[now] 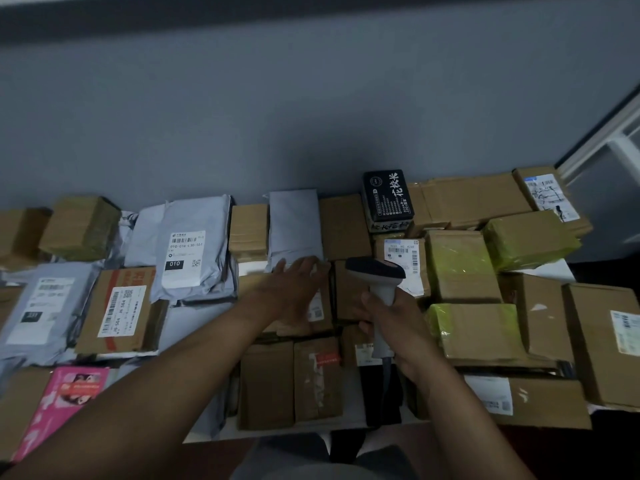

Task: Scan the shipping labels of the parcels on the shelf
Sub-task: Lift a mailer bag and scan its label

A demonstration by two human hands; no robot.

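Many parcels cover the white shelf. My right hand grips the white handle of a barcode scanner, whose dark head points away from me toward a small box with a white label. My left hand lies flat, fingers spread, on a brown box in the middle, its fingertips reaching a grey mailer bag. Part of that box's label shows beside my left hand. A grey bag marked 010 lies further left.
A black box with white writing stands at the back by the grey wall. Boxes with yellow-green tape lie on the right. A pink package sits front left. A white rack stands far right.
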